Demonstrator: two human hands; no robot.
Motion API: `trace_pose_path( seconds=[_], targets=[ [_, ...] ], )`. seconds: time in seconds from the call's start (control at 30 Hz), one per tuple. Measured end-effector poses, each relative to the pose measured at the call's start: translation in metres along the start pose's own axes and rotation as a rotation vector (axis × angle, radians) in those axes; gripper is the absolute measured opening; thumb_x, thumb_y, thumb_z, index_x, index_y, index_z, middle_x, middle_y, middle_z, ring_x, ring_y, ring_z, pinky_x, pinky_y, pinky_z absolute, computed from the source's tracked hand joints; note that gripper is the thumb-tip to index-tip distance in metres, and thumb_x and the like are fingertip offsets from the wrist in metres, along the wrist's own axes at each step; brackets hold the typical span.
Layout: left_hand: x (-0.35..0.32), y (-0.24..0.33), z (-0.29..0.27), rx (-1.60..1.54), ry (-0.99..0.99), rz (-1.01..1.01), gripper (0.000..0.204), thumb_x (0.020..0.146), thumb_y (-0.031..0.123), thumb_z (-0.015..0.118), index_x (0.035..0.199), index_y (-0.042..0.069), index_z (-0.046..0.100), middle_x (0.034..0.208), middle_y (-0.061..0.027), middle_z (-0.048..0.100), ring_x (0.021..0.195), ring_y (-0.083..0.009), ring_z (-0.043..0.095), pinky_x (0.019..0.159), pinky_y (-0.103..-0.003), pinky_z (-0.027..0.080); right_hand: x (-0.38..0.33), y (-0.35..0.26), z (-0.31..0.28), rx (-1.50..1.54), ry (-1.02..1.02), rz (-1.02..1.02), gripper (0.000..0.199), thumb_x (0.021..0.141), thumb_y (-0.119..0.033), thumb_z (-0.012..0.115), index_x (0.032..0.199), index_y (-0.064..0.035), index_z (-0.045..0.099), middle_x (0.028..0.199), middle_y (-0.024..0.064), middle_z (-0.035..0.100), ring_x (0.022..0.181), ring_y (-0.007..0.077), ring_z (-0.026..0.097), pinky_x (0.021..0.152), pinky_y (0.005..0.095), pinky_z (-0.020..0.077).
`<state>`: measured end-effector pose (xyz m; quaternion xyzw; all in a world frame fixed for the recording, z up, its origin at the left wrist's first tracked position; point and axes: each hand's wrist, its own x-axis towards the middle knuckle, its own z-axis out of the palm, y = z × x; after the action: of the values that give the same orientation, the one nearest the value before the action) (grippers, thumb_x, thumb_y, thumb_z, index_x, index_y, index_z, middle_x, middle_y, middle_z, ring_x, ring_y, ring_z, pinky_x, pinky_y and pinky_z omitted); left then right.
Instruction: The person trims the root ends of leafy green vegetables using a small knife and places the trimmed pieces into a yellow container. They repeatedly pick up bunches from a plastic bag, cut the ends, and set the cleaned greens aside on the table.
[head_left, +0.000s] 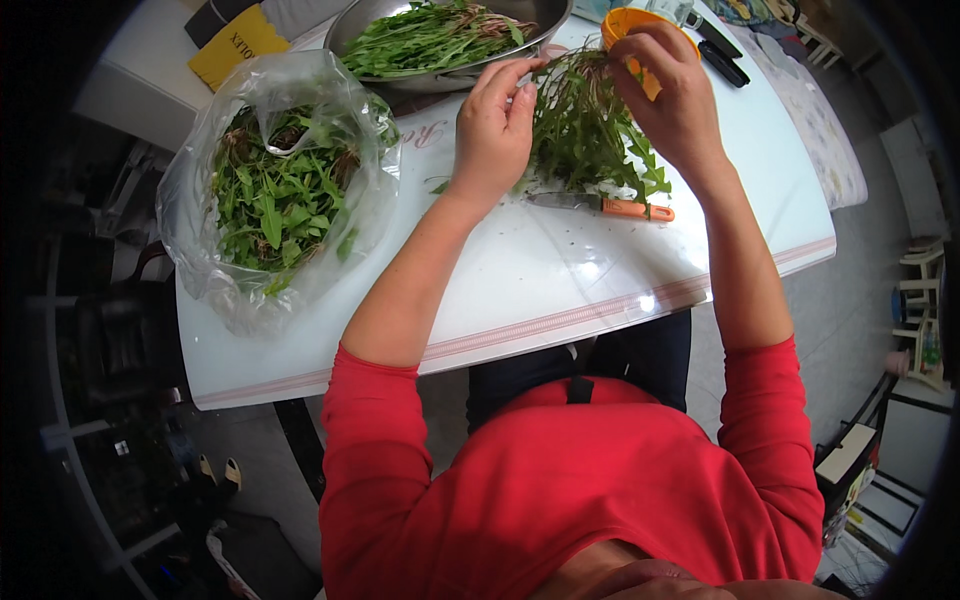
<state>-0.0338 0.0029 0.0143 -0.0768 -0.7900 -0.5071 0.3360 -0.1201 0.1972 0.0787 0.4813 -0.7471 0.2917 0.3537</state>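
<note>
A bunch of dandelion greens (pixel 585 135), with jagged leaves and thin brownish roots, is between my hands over the far part of the table. My right hand (pixel 675 95) bends over its root end, fingers closed on the roots from the right. At the left side of the same root end, my left hand (pixel 495 135) has its fingers curled in and its fingertips against the bunch. Just below the leaves lies a small knife (pixel 637 209) with an orange handle, its blade pointing left. Leaf tips hang over the handle.
A clear plastic bag (pixel 370 215) full of greens stands on the white table (pixel 510 285) at left. Behind it, a metal basin (pixel 440 80) holds trimmed greens. An orange bowl (pixel 640 18) sits beyond my right hand, near a black object (pixel 722 62). Small scraps dot the tabletop.
</note>
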Motion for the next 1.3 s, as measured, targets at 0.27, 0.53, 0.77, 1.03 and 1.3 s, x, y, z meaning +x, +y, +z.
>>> trace_pose_path(
  seconds=[0.27,0.53,0.77,1.03,1.3],
  targets=[
    [0.009,0.005,-0.013,-0.246,-0.099,-0.236,0.029,0.104,0.011,0.053,0.13,0.002,0.064,0.102,-0.0009,0.068,0.085,-0.0057,0.059,0.071,-0.022,0.048,0.009,-0.014,-0.006,0.114,-0.11,-0.196,0.02,0.084,-0.001,0.075,0.102,-0.0057,0.067,0.115,0.0086,0.064,0.11,0.0292,0.061,0.09,0.0388,0.0508],
    [0.015,-0.012,-0.021,-0.345,-0.351,-0.312,0.03,0.098,0.005,0.06,0.127,0.004,0.066,0.107,0.0034,0.068,0.088,-0.0024,0.057,0.075,-0.02,0.044,0.008,-0.024,0.003,0.244,-0.161,-0.223,0.023,0.082,0.001,0.074,0.102,-0.0076,0.067,0.113,0.0083,0.063,0.104,0.0291,0.06,0.086,0.0398,0.0482],
    [0.017,-0.014,-0.028,-0.414,-0.368,-0.4,0.019,0.096,0.01,0.066,0.113,0.004,0.073,0.097,0.0045,0.069,0.084,-0.0026,0.056,0.075,-0.021,0.045,0.009,-0.031,0.001,0.256,-0.113,-0.24,0.024,0.079,0.001,0.076,0.1,-0.007,0.067,0.114,0.0086,0.064,0.104,0.0295,0.061,0.086,0.0405,0.0483],
    [0.027,0.012,-0.049,-0.514,-0.114,-0.456,0.015,0.097,0.011,0.067,0.109,0.003,0.069,0.087,0.003,0.065,0.061,-0.0035,0.046,0.056,-0.022,0.041,-0.019,-0.023,-0.014,0.06,0.043,-0.149,0.025,0.077,0.005,0.077,0.098,-0.0053,0.067,0.112,0.0088,0.066,0.104,0.0276,0.063,0.091,0.0382,0.0492],
    [0.027,0.033,-0.074,-0.587,0.129,-0.338,0.015,0.097,0.009,0.065,0.109,0.001,0.067,0.09,0.0,0.066,0.062,-0.0058,0.045,0.057,-0.024,0.041,-0.028,-0.005,-0.008,0.203,0.091,0.095,0.014,0.086,0.002,0.07,0.098,-0.0008,0.064,0.11,0.0092,0.065,0.105,0.024,0.064,0.091,0.0331,0.0499]
  ],
)
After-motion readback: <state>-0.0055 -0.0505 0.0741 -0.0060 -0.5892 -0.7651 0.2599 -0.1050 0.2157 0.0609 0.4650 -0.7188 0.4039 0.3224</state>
